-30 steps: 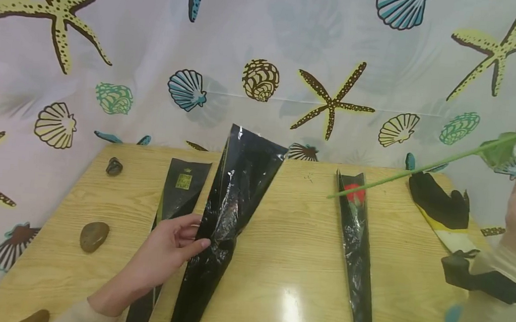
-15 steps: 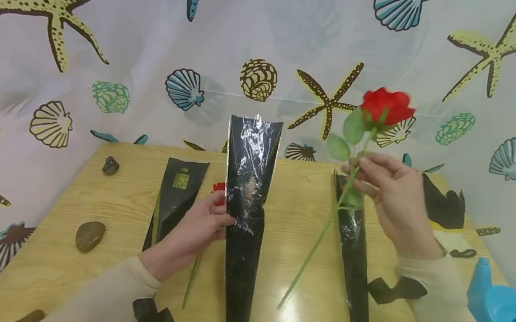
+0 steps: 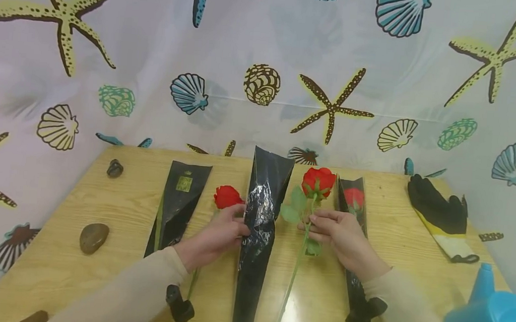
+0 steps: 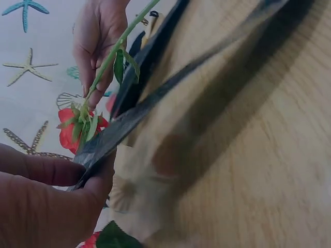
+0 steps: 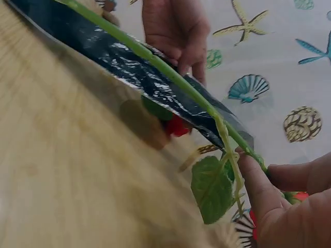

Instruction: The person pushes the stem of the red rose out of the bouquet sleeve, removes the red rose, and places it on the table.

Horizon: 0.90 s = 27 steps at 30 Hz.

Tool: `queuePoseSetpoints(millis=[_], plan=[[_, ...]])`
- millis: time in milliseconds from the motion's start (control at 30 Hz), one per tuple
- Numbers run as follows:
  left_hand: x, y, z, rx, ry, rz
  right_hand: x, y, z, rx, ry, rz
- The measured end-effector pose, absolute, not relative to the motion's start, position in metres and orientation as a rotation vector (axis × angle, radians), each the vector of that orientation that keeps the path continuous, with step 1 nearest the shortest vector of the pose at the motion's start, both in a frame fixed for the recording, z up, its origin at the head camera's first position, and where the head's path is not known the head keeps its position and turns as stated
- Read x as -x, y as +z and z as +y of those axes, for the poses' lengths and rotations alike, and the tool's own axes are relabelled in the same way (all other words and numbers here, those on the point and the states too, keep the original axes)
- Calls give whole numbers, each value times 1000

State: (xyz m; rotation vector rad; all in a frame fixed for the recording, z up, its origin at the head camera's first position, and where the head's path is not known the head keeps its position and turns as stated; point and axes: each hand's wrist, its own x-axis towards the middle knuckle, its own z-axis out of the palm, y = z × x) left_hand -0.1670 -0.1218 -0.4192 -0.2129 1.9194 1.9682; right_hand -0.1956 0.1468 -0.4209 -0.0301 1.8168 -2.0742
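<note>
Right of the held black sleeve (image 3: 260,217) lay a glove (image 3: 436,210); left, stones (image 3: 94,236). The left hand (image 3: 217,236) gripped the sleeve; the right hand (image 3: 340,236), pinching the rose (image 3: 317,182), had lowered it beside the sleeve.

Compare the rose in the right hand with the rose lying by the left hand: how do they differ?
The rose in the right hand is pinched at its stem by the right hand; the rose by the left hand lies on the table, partly hidden under the left hand, which grips the black sleeve. The held rose shows green leaves below its bloom; the lying rose shows none. Both are red with green stems.
</note>
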Motion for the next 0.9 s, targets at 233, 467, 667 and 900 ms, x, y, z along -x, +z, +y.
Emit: queuePoseSetpoints(millis=[233,467,667,900], plan=[[174,-436,-113,180,1955,1868,193,-442,146,-48,-2021,1831],[171,-442,-104,256,1961,1917,189,-450,142,-47,-1970,1875],[163,-433,-101,247,1859,2071,188,-450,141,-90,-1955,1907],[148,-420,-113,231,1795,2109,182,-440,147,4,-1775,2162]])
